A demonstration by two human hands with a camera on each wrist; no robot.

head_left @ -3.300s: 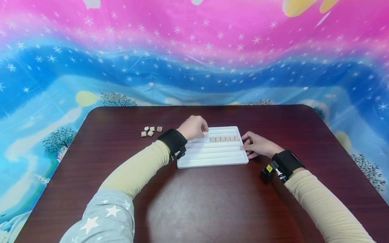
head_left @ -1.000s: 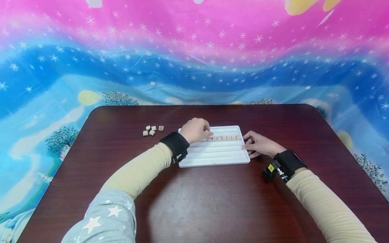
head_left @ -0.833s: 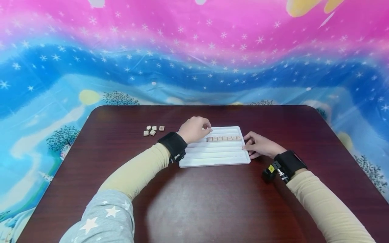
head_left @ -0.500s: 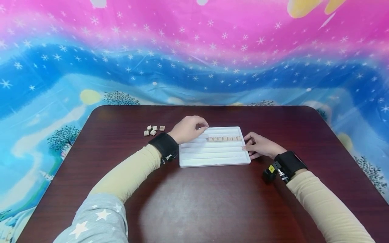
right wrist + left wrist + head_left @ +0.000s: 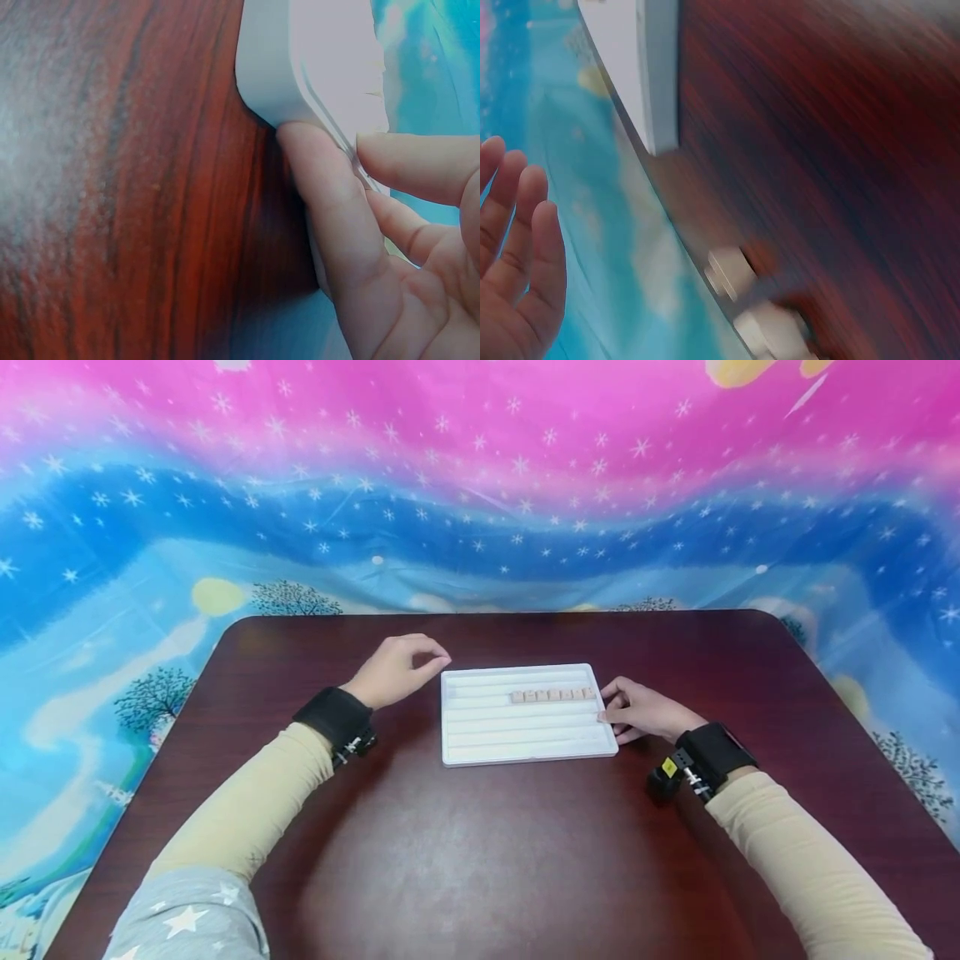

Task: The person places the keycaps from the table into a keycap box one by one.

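Note:
A white ridged tray (image 5: 528, 745) lies on the table. A row of small beige tiles (image 5: 552, 695) with marks on their tops sits in one of its grooves, toward the right end. My left hand (image 5: 396, 670) hovers left of the tray with nothing in it; the left wrist view shows its fingers (image 5: 547, 255) fairly straight. Loose beige tiles (image 5: 733, 271) on the table show there, blurred; in the head view that hand hides them. At the tray's right edge, my right hand (image 5: 647, 710) grips the rim between thumb and fingers, as the right wrist view confirms.
The dark reddish-brown table (image 5: 480, 852) has rounded far corners. Behind its far edge hangs a pink and blue curtain (image 5: 480, 510) with snowflakes and trees. Each wrist wears a black strap (image 5: 335, 718) with a small camera.
One more tile joined the left end of the row since the earliest frame. My left hand then let go and moved left off the tray, over the loose tiles. The right hand stays put.

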